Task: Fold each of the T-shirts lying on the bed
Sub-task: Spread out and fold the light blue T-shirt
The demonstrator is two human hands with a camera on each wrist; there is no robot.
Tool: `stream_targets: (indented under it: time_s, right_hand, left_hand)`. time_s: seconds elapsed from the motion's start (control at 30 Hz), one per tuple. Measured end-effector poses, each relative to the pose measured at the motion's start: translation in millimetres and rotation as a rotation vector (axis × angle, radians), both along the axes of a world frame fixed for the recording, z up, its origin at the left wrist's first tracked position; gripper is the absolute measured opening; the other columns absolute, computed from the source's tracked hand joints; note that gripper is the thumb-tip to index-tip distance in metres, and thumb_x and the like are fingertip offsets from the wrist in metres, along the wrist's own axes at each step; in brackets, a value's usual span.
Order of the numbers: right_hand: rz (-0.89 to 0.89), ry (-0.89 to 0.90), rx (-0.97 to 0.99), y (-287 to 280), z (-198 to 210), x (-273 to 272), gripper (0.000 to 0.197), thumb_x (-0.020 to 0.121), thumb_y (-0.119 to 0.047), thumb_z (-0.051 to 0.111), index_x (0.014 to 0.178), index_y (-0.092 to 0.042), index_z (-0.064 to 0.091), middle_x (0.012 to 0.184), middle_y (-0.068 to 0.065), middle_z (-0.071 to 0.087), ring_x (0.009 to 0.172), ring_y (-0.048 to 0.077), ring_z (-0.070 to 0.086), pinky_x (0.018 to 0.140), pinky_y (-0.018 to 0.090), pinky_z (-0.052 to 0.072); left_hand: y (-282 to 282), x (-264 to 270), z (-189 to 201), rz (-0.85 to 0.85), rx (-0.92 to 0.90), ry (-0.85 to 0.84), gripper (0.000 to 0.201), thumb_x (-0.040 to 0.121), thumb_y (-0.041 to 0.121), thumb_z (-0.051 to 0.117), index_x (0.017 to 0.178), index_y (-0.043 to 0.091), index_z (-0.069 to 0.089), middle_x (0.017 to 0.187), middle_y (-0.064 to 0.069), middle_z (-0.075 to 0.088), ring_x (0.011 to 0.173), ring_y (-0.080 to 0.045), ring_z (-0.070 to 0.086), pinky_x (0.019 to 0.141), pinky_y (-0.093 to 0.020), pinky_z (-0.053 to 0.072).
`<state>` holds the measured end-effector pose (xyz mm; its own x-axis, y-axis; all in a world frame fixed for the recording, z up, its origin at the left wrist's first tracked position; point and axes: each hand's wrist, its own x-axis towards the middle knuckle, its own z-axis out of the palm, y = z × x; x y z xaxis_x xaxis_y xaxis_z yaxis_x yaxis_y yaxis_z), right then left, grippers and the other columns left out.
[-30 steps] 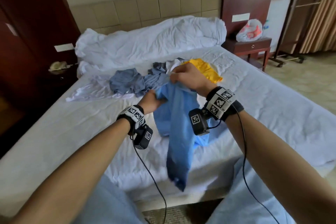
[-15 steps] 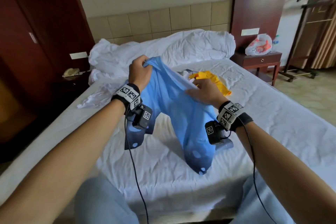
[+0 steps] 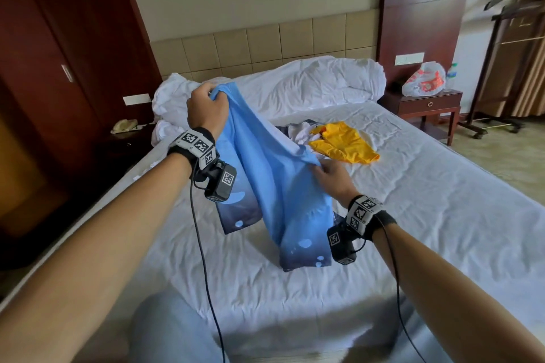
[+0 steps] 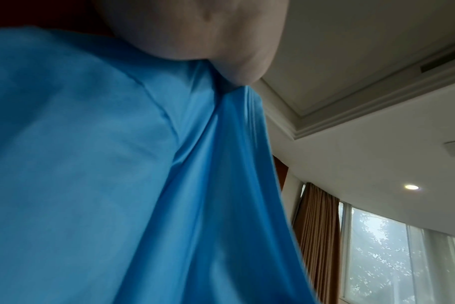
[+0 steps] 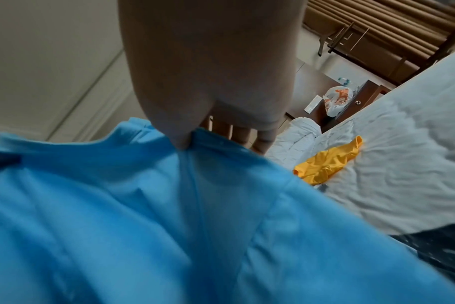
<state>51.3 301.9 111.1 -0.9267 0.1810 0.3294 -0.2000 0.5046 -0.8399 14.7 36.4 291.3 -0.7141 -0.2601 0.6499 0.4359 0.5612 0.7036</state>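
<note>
Nearest the camera, the white-sheeted bed (image 3: 413, 215) runs from the near edge to the far headboard. Above its near-middle hangs the light blue T-shirt with a dark navy spotted hem (image 3: 274, 174), held off the sheet; only its lower hem reaches down near the bedding. The right hand (image 3: 331, 178) holds the shirt's lower right edge: the right wrist view shows the thumb pinching the fabric against the fingers (image 5: 262, 139), which lie fairly straight behind it. The left hand (image 3: 206, 110), raised higher and to the left, has its fingers curled tight round a bunched corner of the same shirt. Beyond, mid-bed, lies a crumpled bright yellow T-shirt (image 3: 343, 143), with a small heap of white and grey garments (image 3: 298, 131) just left of it. Furthest off, a rumpled white duvet (image 3: 309, 82) lies along the headboard.
</note>
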Motion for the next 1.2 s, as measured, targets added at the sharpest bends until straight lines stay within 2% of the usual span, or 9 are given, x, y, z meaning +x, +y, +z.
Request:
stream_targets:
  time_s: [0.1, 0.27, 0.4, 0.57, 0.63, 0.77, 0.9, 1.1, 1.2]
  right_hand:
    - [-0.095, 0.119, -0.066, 10, 33, -4, 0.053, 0.088, -0.050, 0.049, 0.073, 0.000, 0.056, 0.064, 0.002, 0.047, 0.062, 0.016, 0.043, 0.058, 0.034, 0.031]
    - [-0.140, 0.186, 0.124, 21, 93, -15, 0.025, 0.097, -0.020, 0.058, 0.076, -0.009, 0.065, 0.071, 0.006, 0.056, 0.072, 0.024, 0.056, 0.062, 0.039, 0.040]
    - [-0.286, 0.149, 0.286, 19, 115, -17, 0.019, 0.097, -0.031, 0.060, 0.097, -0.023, 0.078, 0.104, 0.012, 0.062, 0.106, 0.033, 0.055, 0.090, 0.043, 0.048]
    - [-0.244, 0.202, 0.112, 15, 134, -12, 0.020, 0.093, -0.019, 0.062, 0.101, -0.015, 0.080, 0.093, 0.008, 0.075, 0.084, 0.025, 0.067, 0.073, 0.031, 0.051]
    - [-0.145, 0.209, 0.015, 10, 137, -11, 0.016, 0.090, -0.018, 0.063, 0.092, -0.016, 0.079, 0.082, 0.001, 0.076, 0.071, 0.014, 0.065, 0.067, 0.029, 0.049]
    - [0.195, 0.160, -0.288, -5, 143, -3, 0.014, 0.100, -0.009, 0.058, 0.091, -0.011, 0.068, 0.074, 0.000, 0.071, 0.061, 0.010, 0.064, 0.058, 0.025, 0.050]
    - [0.486, 0.104, -0.385, -19, 152, 10, 0.009, 0.104, -0.015, 0.058, 0.106, -0.011, 0.065, 0.093, 0.008, 0.068, 0.079, 0.019, 0.061, 0.071, 0.028, 0.053]
    - [0.678, 0.000, -0.541, -31, 174, 23, 0.010, 0.101, -0.019, 0.058, 0.091, -0.019, 0.061, 0.100, 0.013, 0.061, 0.087, 0.026, 0.059, 0.075, 0.034, 0.046]
    - [0.768, -0.061, -0.615, -34, 187, 30, 0.013, 0.098, -0.020, 0.052, 0.085, -0.016, 0.055, 0.104, 0.020, 0.062, 0.095, 0.031, 0.060, 0.085, 0.039, 0.048]
  left_hand:
    - [-13, 5, 3, 0.087, -0.008, -0.036, 0.034, 0.088, 0.016, 0.050, 0.059, 0.020, 0.030, 0.055, 0.006, 0.032, 0.051, -0.015, 0.031, 0.049, -0.030, 0.022]
    - [-27, 4, -1, 0.173, -0.014, -0.108, 0.035, 0.088, 0.021, 0.050, 0.061, 0.017, 0.029, 0.056, 0.002, 0.033, 0.052, -0.021, 0.032, 0.049, -0.031, 0.022]
    - [-29, 6, -7, 0.090, -0.015, -0.277, 0.033, 0.087, 0.027, 0.053, 0.061, 0.020, 0.034, 0.057, 0.002, 0.034, 0.054, -0.022, 0.035, 0.049, -0.028, 0.023]
    - [-28, 19, -10, -0.567, -0.305, -0.964, 0.035, 0.066, 0.031, 0.077, 0.091, 0.012, 0.060, 0.080, -0.010, 0.055, 0.066, -0.023, 0.053, 0.056, -0.028, 0.044]
    - [-23, 28, -11, -0.829, -0.440, -1.108, 0.040, 0.085, 0.028, 0.079, 0.109, 0.000, 0.065, 0.090, -0.014, 0.068, 0.072, -0.022, 0.065, 0.066, -0.030, 0.055]
    - [-2, 22, -12, -0.618, -0.440, -0.624, 0.014, 0.098, 0.016, 0.066, 0.111, 0.010, 0.069, 0.099, -0.008, 0.075, 0.081, -0.020, 0.069, 0.070, -0.031, 0.054]
    - [12, 9, -10, -0.458, -0.485, -0.289, 0.015, 0.094, 0.020, 0.070, 0.109, 0.021, 0.070, 0.105, 0.003, 0.069, 0.096, -0.015, 0.067, 0.086, -0.032, 0.054]
    - [37, 17, 1, -0.705, -0.311, -0.233, 0.034, 0.096, -0.008, 0.056, 0.123, 0.011, 0.064, 0.114, 0.003, 0.069, 0.096, 0.004, 0.066, 0.080, -0.016, 0.050]
    - [46, 20, 4, -0.807, -0.201, -0.362, 0.044, 0.094, -0.014, 0.048, 0.120, 0.015, 0.066, 0.113, -0.002, 0.073, 0.102, -0.007, 0.069, 0.088, -0.023, 0.054]
